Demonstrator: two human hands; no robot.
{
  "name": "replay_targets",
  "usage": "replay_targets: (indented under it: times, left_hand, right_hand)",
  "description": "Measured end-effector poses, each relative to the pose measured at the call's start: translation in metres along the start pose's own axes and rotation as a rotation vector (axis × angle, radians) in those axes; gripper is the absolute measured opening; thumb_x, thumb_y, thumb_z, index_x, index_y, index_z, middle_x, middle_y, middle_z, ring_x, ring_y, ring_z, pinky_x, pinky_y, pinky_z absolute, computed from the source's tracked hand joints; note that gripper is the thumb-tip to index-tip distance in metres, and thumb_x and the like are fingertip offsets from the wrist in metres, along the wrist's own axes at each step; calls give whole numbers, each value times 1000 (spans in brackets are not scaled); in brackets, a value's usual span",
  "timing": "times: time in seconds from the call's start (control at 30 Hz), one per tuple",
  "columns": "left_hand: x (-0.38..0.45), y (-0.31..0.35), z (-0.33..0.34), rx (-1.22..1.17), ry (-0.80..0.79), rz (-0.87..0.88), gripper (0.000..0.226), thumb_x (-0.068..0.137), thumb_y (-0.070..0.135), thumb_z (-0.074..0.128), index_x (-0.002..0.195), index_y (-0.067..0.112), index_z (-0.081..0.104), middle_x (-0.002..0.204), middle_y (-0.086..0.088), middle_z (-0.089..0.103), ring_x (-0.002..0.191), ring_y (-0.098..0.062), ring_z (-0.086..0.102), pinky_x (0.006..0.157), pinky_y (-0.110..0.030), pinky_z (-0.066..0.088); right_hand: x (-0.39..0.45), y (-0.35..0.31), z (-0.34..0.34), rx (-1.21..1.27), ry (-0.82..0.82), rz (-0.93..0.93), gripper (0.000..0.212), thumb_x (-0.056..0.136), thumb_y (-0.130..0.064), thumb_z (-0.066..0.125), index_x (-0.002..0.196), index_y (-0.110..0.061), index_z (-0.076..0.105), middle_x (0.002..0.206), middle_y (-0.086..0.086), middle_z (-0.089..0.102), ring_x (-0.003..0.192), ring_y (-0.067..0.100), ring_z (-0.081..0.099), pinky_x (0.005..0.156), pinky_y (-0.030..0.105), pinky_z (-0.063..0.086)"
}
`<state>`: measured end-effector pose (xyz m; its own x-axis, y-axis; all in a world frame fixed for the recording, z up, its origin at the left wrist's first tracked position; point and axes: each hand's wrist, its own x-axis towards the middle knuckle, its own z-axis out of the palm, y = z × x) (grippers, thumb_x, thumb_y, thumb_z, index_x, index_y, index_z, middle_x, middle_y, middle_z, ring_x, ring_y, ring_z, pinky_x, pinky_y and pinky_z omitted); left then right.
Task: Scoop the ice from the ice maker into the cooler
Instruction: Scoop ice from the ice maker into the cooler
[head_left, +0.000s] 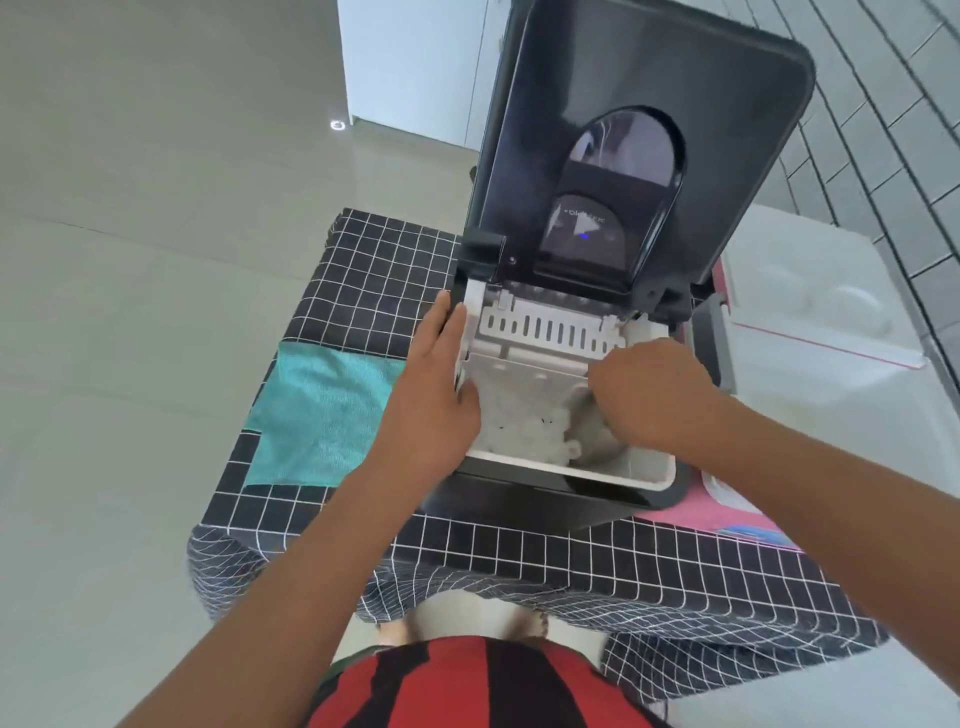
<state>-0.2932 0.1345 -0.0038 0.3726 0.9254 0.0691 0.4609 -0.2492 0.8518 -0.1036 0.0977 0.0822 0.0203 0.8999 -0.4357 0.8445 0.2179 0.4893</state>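
A black ice maker (524, 499) stands on the checked table with its lid (649, 67) swung up. In its white basket (613, 475) lies a heap of ice (519, 426). My left hand (436, 384) grips the maker's left wall, fingers outside and thumb inside the basket. My right hand (654, 395) is down in the basket's right side, closed into a fist on a pale translucent scoop (597, 441) that pokes into the ice; most of the scoop is hidden by the hand. The pink and white cooler (727, 512) sits right of the maker, mostly hidden behind it.
A teal cloth (322, 410) lies on the black grid tablecloth (519, 556) left of the maker. The cooler's white lid (810, 312) lies open to the right against a tiled wall (883, 130). Pale floor (130, 312) spreads to the left.
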Motion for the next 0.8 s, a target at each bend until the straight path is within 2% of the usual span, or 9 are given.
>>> replay_targets:
  times: [0.1, 0.17, 0.3, 0.37, 0.47, 0.6, 0.7, 0.8]
  left_hand:
    - [0, 0, -1, 4, -1, -1, 67, 97, 10, 52, 156, 21, 23, 163, 20, 3, 116, 41, -3, 83, 15, 13]
    - [0, 0, -1, 13, 3, 11, 65, 98, 12, 51, 156, 19, 23, 164, 17, 4, 114, 42, -3, 82, 15, 12]
    - [1, 1, -1, 32, 5, 15, 62, 100, 17, 48, 156, 19, 22, 164, 16, 3, 117, 40, -6, 84, 15, 9]
    - [1, 1, -1, 45, 8, 14, 61, 101, 17, 47, 156, 19, 22, 164, 16, 3, 119, 39, -7, 86, 14, 8]
    - [0, 2, -1, 53, 5, 15, 61, 101, 17, 46, 156, 20, 22, 164, 16, 4, 119, 39, -5, 86, 14, 9]
    - [0, 3, -1, 51, 13, 23, 60, 101, 17, 47, 156, 17, 23, 164, 12, 5, 117, 40, -5, 85, 14, 11]
    - [0, 4, -2, 74, 15, 27, 61, 100, 16, 47, 156, 16, 23, 164, 11, 6, 118, 40, -4, 85, 14, 12]
    - [0, 4, -3, 83, 12, 28, 61, 101, 17, 47, 156, 16, 22, 164, 11, 6, 121, 38, -5, 86, 14, 12]
  right_hand:
    - [-6, 0, 17, 186, 48, 52, 17, 84, -24, 52, 96, -22, 64, 66, -5, 41, 62, 19, 48, 53, 26, 32]
    - [-7, -11, 29, 288, 57, 60, 21, 85, -26, 51, 102, -24, 63, 68, -5, 41, 67, 21, 48, 51, 25, 29]
    - [-5, -20, 40, 408, 102, 103, 15, 84, -28, 57, 95, -20, 63, 81, 2, 60, 75, 24, 59, 57, 28, 33]
    - [-6, -21, 43, 428, 102, 129, 9, 85, -28, 58, 87, -19, 61, 83, 3, 63, 76, 25, 59, 57, 28, 34]
    - [-12, -25, 44, 473, 106, 179, 2, 84, -23, 59, 82, -23, 58, 73, 2, 54, 67, 23, 50, 57, 28, 35]
    - [-12, -31, 43, 413, 192, 241, 15, 77, -9, 53, 84, -18, 63, 78, 4, 63, 72, 26, 60, 56, 30, 35]
    - [-8, -30, 40, 473, 106, 266, 8, 78, -11, 54, 77, -19, 54, 77, 2, 60, 67, 23, 52, 57, 29, 36]
    - [-2, -28, 38, 568, 14, 281, 11, 81, -19, 58, 80, -19, 47, 67, -2, 41, 65, 21, 45, 58, 29, 36]
